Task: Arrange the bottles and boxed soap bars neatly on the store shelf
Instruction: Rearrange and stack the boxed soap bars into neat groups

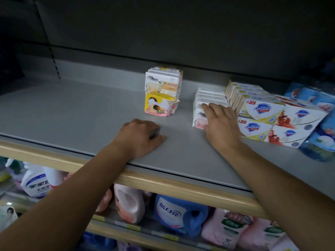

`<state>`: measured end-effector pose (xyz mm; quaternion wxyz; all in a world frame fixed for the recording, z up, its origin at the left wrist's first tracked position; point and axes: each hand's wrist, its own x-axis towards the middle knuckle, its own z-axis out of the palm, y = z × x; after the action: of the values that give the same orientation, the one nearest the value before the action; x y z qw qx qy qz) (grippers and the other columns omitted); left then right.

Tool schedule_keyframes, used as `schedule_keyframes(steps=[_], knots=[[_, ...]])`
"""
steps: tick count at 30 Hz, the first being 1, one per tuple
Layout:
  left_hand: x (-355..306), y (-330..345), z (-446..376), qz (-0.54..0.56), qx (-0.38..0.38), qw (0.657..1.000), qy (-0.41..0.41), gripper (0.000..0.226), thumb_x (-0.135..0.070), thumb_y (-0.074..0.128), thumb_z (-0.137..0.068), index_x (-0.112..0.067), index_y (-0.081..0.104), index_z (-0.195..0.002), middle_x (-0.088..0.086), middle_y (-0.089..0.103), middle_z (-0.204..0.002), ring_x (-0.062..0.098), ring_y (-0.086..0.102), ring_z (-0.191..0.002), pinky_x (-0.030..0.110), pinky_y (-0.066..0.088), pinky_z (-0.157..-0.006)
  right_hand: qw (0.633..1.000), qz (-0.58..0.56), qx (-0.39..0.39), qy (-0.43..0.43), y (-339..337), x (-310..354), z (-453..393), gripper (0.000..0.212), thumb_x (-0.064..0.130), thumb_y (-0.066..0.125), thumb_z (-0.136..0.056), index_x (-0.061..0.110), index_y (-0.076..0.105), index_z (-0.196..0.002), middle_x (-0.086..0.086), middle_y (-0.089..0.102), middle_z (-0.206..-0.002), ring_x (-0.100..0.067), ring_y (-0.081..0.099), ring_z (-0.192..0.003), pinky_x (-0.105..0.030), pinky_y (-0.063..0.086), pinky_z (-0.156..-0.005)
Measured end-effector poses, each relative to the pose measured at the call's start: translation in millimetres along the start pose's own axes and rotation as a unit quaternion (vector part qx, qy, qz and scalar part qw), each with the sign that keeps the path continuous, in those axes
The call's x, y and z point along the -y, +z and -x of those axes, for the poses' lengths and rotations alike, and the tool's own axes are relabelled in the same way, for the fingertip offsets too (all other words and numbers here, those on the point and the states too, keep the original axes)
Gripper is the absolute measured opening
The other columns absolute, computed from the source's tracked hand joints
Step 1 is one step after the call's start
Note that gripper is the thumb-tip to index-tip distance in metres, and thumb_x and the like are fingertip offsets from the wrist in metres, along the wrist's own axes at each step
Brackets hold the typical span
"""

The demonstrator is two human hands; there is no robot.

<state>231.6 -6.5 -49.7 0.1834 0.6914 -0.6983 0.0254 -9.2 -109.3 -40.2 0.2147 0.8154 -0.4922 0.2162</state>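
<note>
**Hands on the grey shelf beside the soap boxes**

The left hand (140,135) rests on the flat grey metal store shelf (72,115) near its wooden front edge, fingers curled under; whether its grip holds anything cannot be told. The right hand (220,124) lies with straight fingers on the front of a low stack of white boxed soap bars (208,98), its grip wide. Left of that stack, apart from it, stands a taller pile of white and yellow soap boxes with a sheep picture (163,91). Just right of the hand sit rows of white and yellow Safeguard soap boxes (262,113). On the shelf below stand a blue plastic detergent bottle (177,214) and a pink plastic bottle (128,203).
</note>
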Motion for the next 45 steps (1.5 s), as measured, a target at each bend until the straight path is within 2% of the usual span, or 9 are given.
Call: schedule_keyframes(steps=[15, 21, 27, 31, 36, 39, 41, 43, 45], knots=[[-0.6, -1.0, 0.6, 0.009, 0.004, 1.000, -0.008, 0.064, -0.068, 0.034, -0.076, -0.022, 0.066, -0.107, -0.004, 0.067, -0.118, 0.024, 0.054, -0.117, 0.038, 0.044, -0.098, 0.999, -0.014, 0.043, 0.002, 5.3, -8.9, -25.2, 0.065, 0.010, 0.061, -0.087, 0.021, 0.040, -0.147, -0.002, 0.045, -0.145, -0.030, 0.039, -0.130, -0.037, 0.023, -0.111], [-2.7, -5.4, 1.5, 0.052, 0.014, 0.998, -0.034, 0.056, -0.066, 0.044, -0.081, -0.026, 0.066, -0.113, -0.004, 0.068, -0.117, 0.023, 0.055, -0.118, 0.036, 0.044, -0.099, 0.988, -0.157, 0.007, -0.004, -19.1, 32.7, -53.9, 0.045, 0.028, 0.061, -0.089, 0.016, 0.055, -0.132, -0.007, 0.054, -0.133, -0.029, 0.047, -0.124, -0.037, 0.037, -0.101], [2.9, -8.3, 0.3, 0.172, -0.032, 0.981, -0.082, 0.048, -0.050, 0.062, -0.084, -0.024, 0.063, -0.125, -0.002, 0.067, -0.120, 0.016, 0.060, -0.113, 0.026, 0.045, -0.096, 0.986, -0.144, 0.079, -0.026, -2.8, 82.4, -88.2, 0.056, 0.037, 0.063, -0.089, 0.018, 0.048, -0.140, -0.005, 0.050, -0.140, -0.029, 0.043, -0.126, -0.038, 0.040, -0.099], [9.0, -6.6, -3.2, 0.216, -0.064, 0.969, -0.105, 0.048, -0.044, 0.065, -0.083, -0.021, 0.061, -0.126, -0.003, 0.065, -0.125, 0.015, 0.061, -0.111, 0.019, 0.040, -0.087, 0.988, -0.136, 0.070, -0.004, 7.4, 94.9, -93.8, 0.056, 0.038, 0.068, -0.086, 0.017, 0.053, -0.136, -0.008, 0.047, -0.136, -0.030, 0.039, -0.124, -0.040, 0.040, -0.101], [14.0, -6.7, -5.2, 0.269, -0.155, 0.942, -0.126, 0.062, -0.035, 0.073, -0.081, -0.018, 0.049, -0.136, 0.005, 0.056, -0.129, 0.023, 0.061, -0.108, 0.030, 0.048, -0.091, 0.970, -0.233, 0.071, -0.017, -1.5, 101.9, -74.6, 0.047, 0.027, 0.075, -0.082, 0.016, 0.057, -0.124, -0.009, 0.055, -0.128, -0.031, 0.048, -0.120, -0.039, 0.041, -0.099], [14.2, -10.3, -1.9, 0.292, -0.192, 0.933, -0.083, 0.077, -0.026, 0.078, -0.077, -0.021, 0.039, -0.144, 0.004, 0.045, -0.136, 0.019, 0.054, -0.116, 0.033, 0.048, -0.094, 0.951, -0.305, 0.045, -0.028, -19.1, 99.0, -50.7, 0.043, 0.016, 0.075, -0.079, 0.016, 0.061, -0.120, -0.006, 0.062, -0.121, -0.028, 0.055, -0.113, -0.033, 0.043, -0.093], [11.3, -11.1, 0.6, 0.287, -0.183, 0.940, -0.025, 0.073, -0.020, 0.080, -0.076, -0.022, 0.045, -0.140, 0.001, 0.052, -0.129, 0.015, 0.055, -0.113, 0.026, 0.046, -0.091, 0.936, -0.348, 0.028, -0.053, -32.9, 94.8, -36.5, 0.044, 0.010, 0.074, -0.075, 0.018, 0.063, -0.117, -0.003, 0.064, -0.115, -0.025, 0.058, -0.107, -0.030, 0.043, -0.088], [8.9, -12.3, 3.0, 0.282, -0.179, 0.943, 0.005, 0.051, -0.018, 0.079, -0.077, -0.022, 0.059, -0.124, -0.003, 0.064, -0.107, 0.016, 0.062, -0.098, 0.016, 0.045, -0.081, 0.924, -0.377, 0.020, -0.066, -43.2, 91.0, -23.7, 0.049, 0.011, 0.073, -0.073, 0.023, 0.063, -0.119, 0.001, 0.066, -0.115, -0.022, 0.059, -0.106, -0.030, 0.045, -0.088], [7.6, -15.6, 4.8, 0.293, -0.175, 0.940, -0.002, 0.036, -0.018, 0.078, -0.078, -0.020, 0.064, -0.112, -0.004, 0.068, -0.093, 0.017, 0.063, -0.086, 0.019, 0.046, -0.076, 0.914, -0.403, 0.006, -0.052, -45.8, 87.2, -11.7, 0.058, 0.017, 0.076, -0.073, 0.028, 0.057, -0.127, 0.005, 0.064, -0.119, -0.016, 0.058, -0.108, -0.029, 0.045, -0.091]])
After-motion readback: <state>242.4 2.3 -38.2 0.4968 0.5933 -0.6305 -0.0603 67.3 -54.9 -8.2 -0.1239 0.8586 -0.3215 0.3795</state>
